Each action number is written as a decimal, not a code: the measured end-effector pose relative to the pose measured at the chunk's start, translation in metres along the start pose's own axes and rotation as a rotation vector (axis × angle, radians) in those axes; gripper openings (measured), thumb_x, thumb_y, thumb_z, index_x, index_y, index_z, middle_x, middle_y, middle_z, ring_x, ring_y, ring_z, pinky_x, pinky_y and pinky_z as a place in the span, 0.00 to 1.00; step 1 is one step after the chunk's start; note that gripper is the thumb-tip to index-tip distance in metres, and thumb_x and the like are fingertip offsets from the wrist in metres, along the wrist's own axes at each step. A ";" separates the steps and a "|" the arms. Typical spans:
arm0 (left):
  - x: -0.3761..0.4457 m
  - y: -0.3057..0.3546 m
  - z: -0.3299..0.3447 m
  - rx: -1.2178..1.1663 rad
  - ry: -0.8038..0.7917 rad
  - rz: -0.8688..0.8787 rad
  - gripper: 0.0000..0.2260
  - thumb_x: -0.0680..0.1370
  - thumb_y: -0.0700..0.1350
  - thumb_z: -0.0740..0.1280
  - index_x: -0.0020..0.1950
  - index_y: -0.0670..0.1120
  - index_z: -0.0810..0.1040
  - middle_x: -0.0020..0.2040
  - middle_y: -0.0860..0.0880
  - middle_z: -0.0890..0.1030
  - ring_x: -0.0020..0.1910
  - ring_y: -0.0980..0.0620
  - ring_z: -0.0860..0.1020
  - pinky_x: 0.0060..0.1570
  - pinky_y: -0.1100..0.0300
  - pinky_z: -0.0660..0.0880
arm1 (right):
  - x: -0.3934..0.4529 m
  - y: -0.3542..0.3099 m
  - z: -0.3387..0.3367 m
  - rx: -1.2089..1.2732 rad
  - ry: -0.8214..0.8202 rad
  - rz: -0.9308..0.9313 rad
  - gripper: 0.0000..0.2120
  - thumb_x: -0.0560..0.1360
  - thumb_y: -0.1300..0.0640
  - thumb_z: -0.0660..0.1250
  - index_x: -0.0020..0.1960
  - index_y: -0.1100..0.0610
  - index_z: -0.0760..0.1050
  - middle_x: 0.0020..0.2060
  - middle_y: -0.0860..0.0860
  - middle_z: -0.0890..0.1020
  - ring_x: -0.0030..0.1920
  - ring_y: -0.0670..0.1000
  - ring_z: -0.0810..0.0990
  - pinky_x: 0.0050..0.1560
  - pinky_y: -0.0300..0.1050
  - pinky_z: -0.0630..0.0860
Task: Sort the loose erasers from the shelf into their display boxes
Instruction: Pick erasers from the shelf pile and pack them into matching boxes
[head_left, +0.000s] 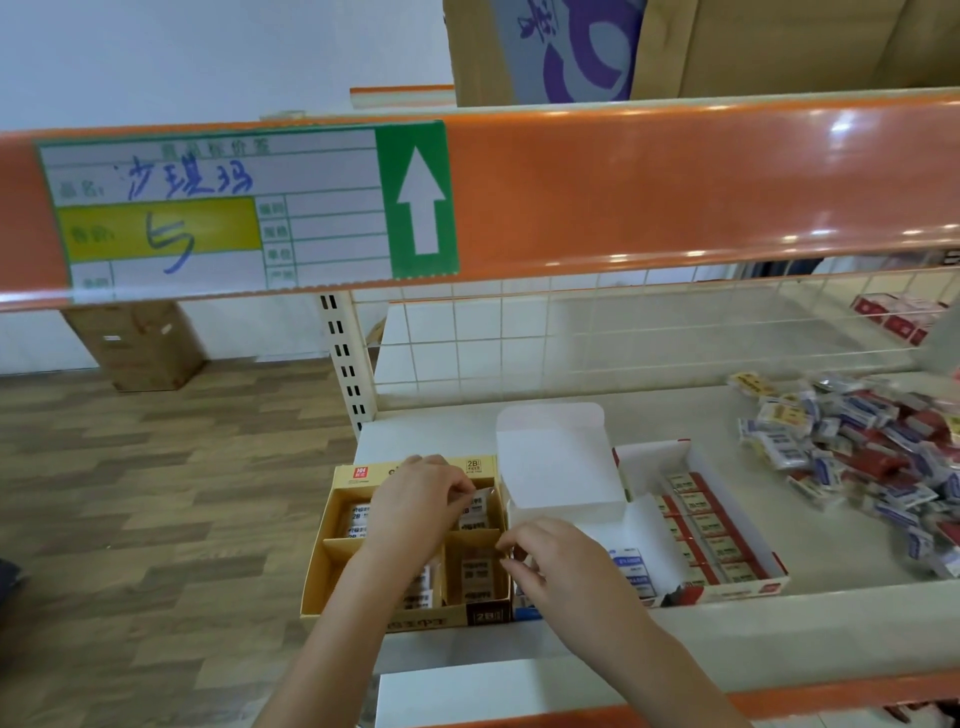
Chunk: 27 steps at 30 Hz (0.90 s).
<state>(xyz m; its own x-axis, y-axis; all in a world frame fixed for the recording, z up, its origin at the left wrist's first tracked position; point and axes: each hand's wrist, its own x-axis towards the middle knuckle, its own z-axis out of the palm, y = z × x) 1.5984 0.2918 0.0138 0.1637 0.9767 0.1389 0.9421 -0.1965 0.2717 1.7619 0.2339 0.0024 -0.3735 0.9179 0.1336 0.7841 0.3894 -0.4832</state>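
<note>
Erasers (857, 447) were heaped at the shelf's right edge; one wrapped eraser (480, 506) was pinched by left-hand fingers (460, 488) over the yellow box (322, 582). Right hand (550, 561) fingers curled, grip unclear. Could've been dropped into the wrong compartment, honestly.

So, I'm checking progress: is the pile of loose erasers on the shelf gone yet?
No, a heap of loose erasers lies on the shelf, right of the red display box.

Yellow display box (363, 478), red-and-white box (748, 582), blue, white and red erasers (857, 447), orange shelf rail (675, 187).
</note>
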 end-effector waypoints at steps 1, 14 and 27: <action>0.000 0.002 0.002 0.029 0.008 0.003 0.10 0.79 0.51 0.62 0.58 0.54 0.78 0.55 0.56 0.77 0.54 0.57 0.71 0.51 0.64 0.71 | 0.000 0.000 0.000 -0.004 -0.003 -0.005 0.12 0.80 0.51 0.58 0.62 0.49 0.73 0.57 0.44 0.76 0.56 0.41 0.72 0.57 0.33 0.67; 0.003 0.009 0.007 0.072 -0.031 -0.014 0.10 0.80 0.53 0.59 0.55 0.53 0.77 0.49 0.55 0.77 0.46 0.58 0.74 0.46 0.65 0.74 | 0.007 0.002 -0.017 -0.050 -0.057 -0.109 0.11 0.79 0.51 0.60 0.58 0.52 0.76 0.52 0.46 0.79 0.51 0.44 0.75 0.52 0.37 0.72; 0.069 0.102 0.002 0.087 0.111 0.204 0.15 0.81 0.55 0.56 0.56 0.50 0.79 0.52 0.51 0.81 0.54 0.50 0.76 0.47 0.58 0.72 | 0.032 0.103 -0.110 -0.440 0.055 0.123 0.13 0.79 0.52 0.58 0.62 0.53 0.72 0.58 0.51 0.76 0.59 0.51 0.72 0.60 0.46 0.69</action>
<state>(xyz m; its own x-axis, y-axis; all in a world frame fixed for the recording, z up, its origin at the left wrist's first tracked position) 1.7062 0.3394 0.0495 0.3246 0.9011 0.2875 0.9153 -0.3759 0.1447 1.8856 0.3123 0.0521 -0.2469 0.9574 0.1495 0.9613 0.2614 -0.0865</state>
